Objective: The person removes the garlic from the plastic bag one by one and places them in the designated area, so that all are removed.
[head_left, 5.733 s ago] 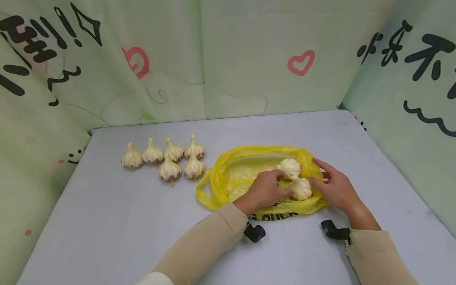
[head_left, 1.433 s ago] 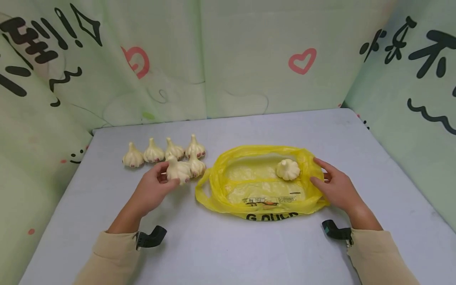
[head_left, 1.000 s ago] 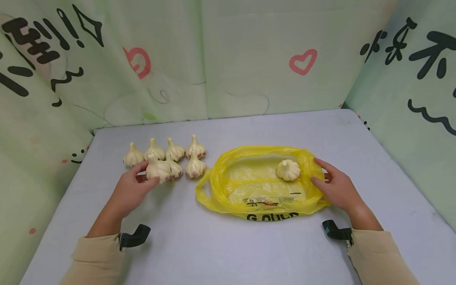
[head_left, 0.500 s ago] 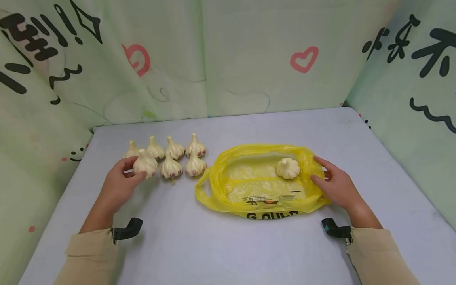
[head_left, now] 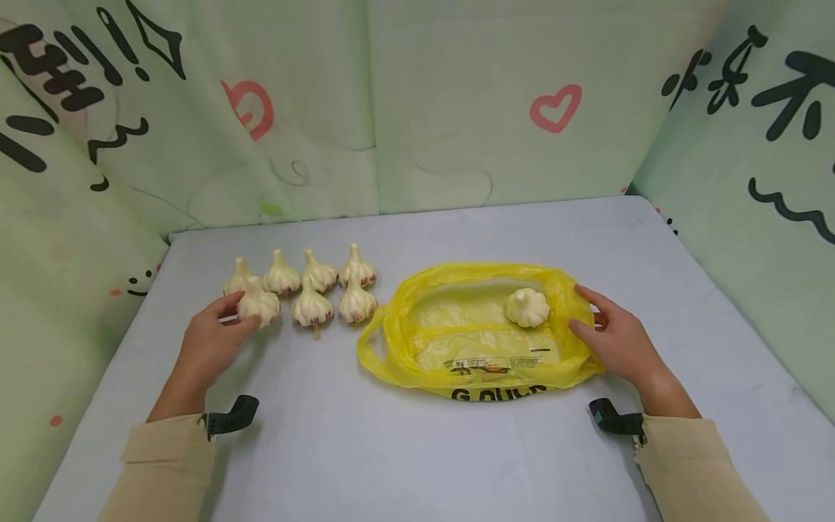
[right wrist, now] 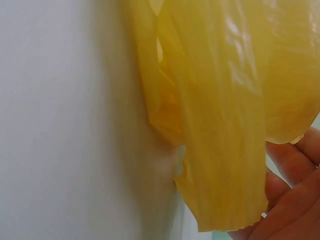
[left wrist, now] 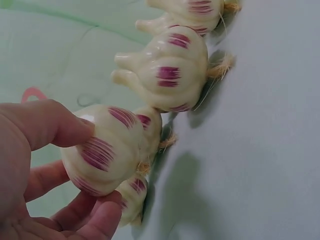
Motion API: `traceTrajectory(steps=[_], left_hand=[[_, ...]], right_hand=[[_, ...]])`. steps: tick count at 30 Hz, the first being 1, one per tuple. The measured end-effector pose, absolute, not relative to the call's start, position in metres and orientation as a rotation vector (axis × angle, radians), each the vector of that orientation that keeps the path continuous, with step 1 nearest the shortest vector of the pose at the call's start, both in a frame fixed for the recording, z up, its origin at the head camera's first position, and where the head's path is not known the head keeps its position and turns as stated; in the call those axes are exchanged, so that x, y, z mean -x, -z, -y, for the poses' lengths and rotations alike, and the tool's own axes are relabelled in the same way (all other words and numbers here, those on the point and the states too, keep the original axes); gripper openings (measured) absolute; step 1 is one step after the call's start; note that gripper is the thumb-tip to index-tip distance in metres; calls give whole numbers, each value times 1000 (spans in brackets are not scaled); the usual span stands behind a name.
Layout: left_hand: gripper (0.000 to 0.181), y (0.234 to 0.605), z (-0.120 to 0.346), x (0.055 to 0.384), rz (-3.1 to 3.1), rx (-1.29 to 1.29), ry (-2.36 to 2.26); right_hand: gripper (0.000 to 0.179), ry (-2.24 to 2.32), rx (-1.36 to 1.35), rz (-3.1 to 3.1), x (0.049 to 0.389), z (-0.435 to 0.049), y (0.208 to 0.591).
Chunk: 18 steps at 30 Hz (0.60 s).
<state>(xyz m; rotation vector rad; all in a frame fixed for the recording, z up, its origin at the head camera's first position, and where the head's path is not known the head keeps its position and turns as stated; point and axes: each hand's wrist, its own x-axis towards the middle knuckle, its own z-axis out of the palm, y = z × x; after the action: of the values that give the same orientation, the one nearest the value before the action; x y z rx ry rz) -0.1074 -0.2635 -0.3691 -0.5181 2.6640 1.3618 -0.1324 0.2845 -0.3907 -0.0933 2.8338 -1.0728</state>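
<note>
My left hand (head_left: 210, 344) pinches a garlic bulb (head_left: 258, 303) between thumb and fingers at the left front of the garlic group. In the left wrist view the thumb presses one side of this garlic bulb (left wrist: 102, 155), whose cream skin has purple streaks. I cannot tell whether it touches the table. Just behind it stands another garlic bulb (head_left: 239, 277), partly hidden. My right hand (head_left: 618, 341) holds the right end of a yellow plastic bag (head_left: 424, 283), which lies with its mouth spread. Inside the bag, near that hand, sits a single garlic bulb (head_left: 527, 308).
Several garlic bulbs stand stem up in two rows, among them a front garlic bulb (head_left: 312, 304) right of the held one. The bag's loop handle (head_left: 373, 355) reaches toward them. Patterned curtains (head_left: 443, 109) enclose the pale table (head_left: 391, 457) at back and sides.
Earlier, two garlic bulbs were in the bag, with both hands there. My left hand has carried one leftward past the front row and lowered it slightly. My right hand has stayed at the bag.
</note>
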Motion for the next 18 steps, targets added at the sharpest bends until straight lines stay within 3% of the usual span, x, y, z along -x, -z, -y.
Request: traceTrajectory(steps=[18], left_hand=[[72, 384, 268, 118, -2651, 511, -1231]], right_hand=[[66, 1068, 81, -2841, 131, -284, 389]])
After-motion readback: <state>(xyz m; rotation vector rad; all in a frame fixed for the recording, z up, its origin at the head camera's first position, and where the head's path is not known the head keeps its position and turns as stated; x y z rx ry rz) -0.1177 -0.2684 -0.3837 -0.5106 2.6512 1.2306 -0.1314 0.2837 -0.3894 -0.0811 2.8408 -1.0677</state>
